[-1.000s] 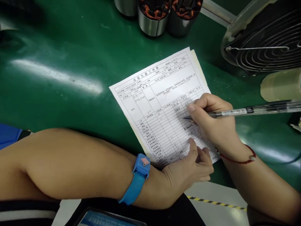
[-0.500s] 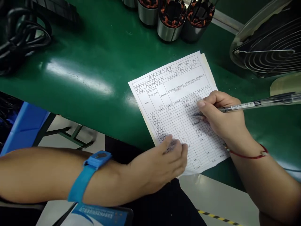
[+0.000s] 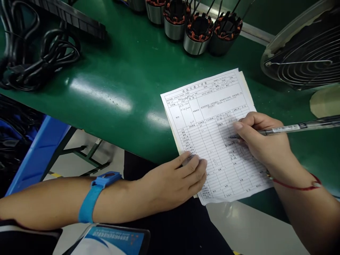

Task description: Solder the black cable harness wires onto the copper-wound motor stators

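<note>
A printed form (image 3: 207, 106) with handwritten entries lies tilted at the front edge of the green table, with another sheet under it. My right hand (image 3: 265, 141) is closed around a clear-barrelled pen (image 3: 294, 128). The pen's tip points at a row near the middle of the form; whether it touches the paper I cannot tell. My left hand (image 3: 177, 179) rests on the form's lower left edge, fingers stretched out and slightly bent, holding nothing. A blue strap circles my left wrist.
Several metal stators with copper windings (image 3: 198, 35) stand along the back of the green table (image 3: 119, 117). A fan with a wire guard (image 3: 305, 60) is at the right. Black cables (image 3: 45, 60) lie at the left, above a blue bin (image 3: 37, 148).
My left hand has settled flatter onto the form's edge. The view has shifted, so the form appears lower and further right. The pen stays in my right hand over the form.
</note>
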### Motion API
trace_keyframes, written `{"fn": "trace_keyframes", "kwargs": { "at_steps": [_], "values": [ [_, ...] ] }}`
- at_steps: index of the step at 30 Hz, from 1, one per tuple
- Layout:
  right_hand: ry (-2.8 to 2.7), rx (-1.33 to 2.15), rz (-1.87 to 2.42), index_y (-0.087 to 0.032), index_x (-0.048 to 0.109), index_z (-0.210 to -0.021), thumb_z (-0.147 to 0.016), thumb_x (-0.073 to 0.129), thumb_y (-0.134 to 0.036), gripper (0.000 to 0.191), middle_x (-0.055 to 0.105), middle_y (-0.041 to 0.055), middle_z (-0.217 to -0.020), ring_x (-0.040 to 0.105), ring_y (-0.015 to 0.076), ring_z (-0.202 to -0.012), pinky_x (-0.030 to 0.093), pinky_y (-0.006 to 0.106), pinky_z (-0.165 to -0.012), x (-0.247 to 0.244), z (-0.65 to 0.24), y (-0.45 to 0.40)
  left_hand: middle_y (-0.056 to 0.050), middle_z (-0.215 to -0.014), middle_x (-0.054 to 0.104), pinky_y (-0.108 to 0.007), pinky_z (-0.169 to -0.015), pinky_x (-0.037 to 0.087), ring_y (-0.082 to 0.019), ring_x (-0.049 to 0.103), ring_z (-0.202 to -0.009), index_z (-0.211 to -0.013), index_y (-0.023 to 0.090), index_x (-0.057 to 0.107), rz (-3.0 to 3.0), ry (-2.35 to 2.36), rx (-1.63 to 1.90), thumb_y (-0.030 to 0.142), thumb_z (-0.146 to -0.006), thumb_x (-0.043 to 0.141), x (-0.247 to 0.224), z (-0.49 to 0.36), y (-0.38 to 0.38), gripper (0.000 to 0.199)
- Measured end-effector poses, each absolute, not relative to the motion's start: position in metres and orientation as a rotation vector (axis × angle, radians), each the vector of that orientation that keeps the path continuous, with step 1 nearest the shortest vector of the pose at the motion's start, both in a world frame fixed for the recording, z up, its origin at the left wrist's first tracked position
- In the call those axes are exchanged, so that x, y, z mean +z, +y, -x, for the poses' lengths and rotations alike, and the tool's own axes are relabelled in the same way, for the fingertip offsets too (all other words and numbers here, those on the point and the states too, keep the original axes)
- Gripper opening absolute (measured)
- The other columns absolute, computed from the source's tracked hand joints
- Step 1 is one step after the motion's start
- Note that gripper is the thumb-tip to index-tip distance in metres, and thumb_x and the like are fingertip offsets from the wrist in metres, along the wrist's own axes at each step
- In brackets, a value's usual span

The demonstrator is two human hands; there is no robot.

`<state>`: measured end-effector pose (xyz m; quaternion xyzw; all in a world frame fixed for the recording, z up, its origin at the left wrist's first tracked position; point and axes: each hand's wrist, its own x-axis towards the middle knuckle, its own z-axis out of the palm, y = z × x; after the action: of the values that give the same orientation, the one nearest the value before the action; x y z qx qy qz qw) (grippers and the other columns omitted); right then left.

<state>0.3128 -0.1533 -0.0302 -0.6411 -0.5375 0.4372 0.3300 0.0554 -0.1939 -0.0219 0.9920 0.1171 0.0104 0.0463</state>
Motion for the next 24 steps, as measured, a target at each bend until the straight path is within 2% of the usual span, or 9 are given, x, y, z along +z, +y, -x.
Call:
{"fn": "trace_keyframes", "kwargs": {
  "at_steps": [7, 10, 17, 24],
  "values": [
    [-1.461, 1.178, 1.669, -0.020, 0.050, -0.061, -0.084, 0.070, -0.033, 0.033, 0.046, -0.0040, -0.053, 0.037, 0.0096, -0.048, 0.029, 0.024, -0.043, -0.031, -0.317, -0.151, -0.011, -0.143, 0.044, -0.048, -0.108, 0.042, -0.026, 0.046, -0.127, -0.140, 0.018, 0.044, -3.161, 0.347, 0.018, 0.031, -0.097, 0.034, -0.030, -0.080, -0.205, 0.046],
    [-1.500, 1.202, 1.661, -0.020, 0.050, -0.062, -0.084, 0.070, -0.035, 0.033, 0.046, -0.0041, -0.055, 0.036, 0.0096, -0.050, 0.030, 0.024, -0.043, -0.030, -0.316, -0.150, -0.009, -0.144, 0.043, -0.047, -0.107, 0.044, -0.024, 0.044, -0.129, -0.141, 0.022, 0.043, -3.252, 0.352, -0.091, 0.033, -0.096, 0.035, -0.027, -0.088, -0.210, 0.047],
    [-1.591, 1.184, 1.586, -0.020, 0.051, -0.067, -0.086, 0.067, -0.030, 0.027, 0.047, -0.0043, -0.059, 0.039, 0.0093, -0.054, 0.033, 0.022, -0.047, -0.026, -0.304, -0.150, -0.002, -0.145, 0.039, -0.047, -0.108, 0.046, -0.018, 0.042, -0.131, -0.141, 0.034, 0.035, -3.414, 0.391, -0.347, 0.036, -0.098, 0.023, -0.021, -0.096, -0.217, 0.045],
    [-1.586, 1.186, 1.591, -0.021, 0.055, -0.069, -0.084, 0.069, -0.025, 0.022, 0.051, -0.0043, -0.061, 0.045, 0.0086, -0.055, 0.036, 0.020, -0.048, -0.018, -0.286, -0.152, 0.000, -0.141, 0.043, -0.045, -0.105, 0.049, -0.016, 0.046, -0.127, -0.134, 0.037, 0.041, -3.423, 0.376, -0.228, 0.038, -0.098, 0.024, -0.029, -0.097, -0.214, 0.040]
  ]
}}
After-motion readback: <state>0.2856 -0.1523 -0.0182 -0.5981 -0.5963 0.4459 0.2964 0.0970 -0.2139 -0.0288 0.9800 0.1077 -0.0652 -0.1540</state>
